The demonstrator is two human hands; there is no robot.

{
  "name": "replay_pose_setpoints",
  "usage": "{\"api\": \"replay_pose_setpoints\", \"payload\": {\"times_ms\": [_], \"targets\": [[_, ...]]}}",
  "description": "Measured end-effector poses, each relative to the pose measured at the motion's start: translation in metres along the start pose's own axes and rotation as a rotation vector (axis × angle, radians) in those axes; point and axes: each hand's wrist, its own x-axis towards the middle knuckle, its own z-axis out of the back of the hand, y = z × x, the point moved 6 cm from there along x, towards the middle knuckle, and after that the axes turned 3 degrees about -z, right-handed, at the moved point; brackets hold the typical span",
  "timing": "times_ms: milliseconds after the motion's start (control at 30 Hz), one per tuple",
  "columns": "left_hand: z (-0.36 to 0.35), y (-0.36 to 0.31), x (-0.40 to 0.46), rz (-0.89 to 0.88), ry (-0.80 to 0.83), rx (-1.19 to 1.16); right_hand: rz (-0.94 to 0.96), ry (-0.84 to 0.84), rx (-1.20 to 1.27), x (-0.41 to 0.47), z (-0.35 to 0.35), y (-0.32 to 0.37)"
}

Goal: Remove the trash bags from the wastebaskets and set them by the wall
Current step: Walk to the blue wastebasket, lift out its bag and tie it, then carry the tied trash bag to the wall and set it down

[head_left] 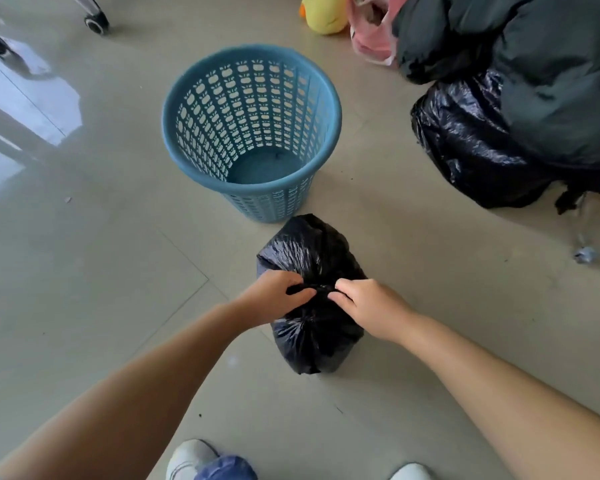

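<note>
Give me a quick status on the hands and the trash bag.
Left hand and right hand both pinching the gathered neck of the black trash bag. Bag out on the floor beside the empty blue wastebasket. Nothing blocking.

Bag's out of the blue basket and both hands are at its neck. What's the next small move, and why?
Probably finish cinching the neck, then lift. The small black bag stands on the floor beside the empty blue wastebasket, with the left hand and right hand pinching its gathered top.
</note>
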Motion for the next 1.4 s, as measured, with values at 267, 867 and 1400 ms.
{"api": "replay_pose_setpoints", "payload": {"times_ms": [267, 867, 1400], "targets": [[0.086, -0.105, -0.091, 0.005, 0.039, 0.043, -0.029, 0.062, -0.039, -0.086, 0.107, 0.076], [0.198, -0.348, -0.326, -0.094, 0.088, 0.158, -0.057, -0.02, 0.035, -0.364, 0.277, 0.204], [0.088, -0.53, -0.377, -0.7, 0.566, 0.582, -0.602, -0.478, 0.335, -0.602, 0.242, 0.156]]}}
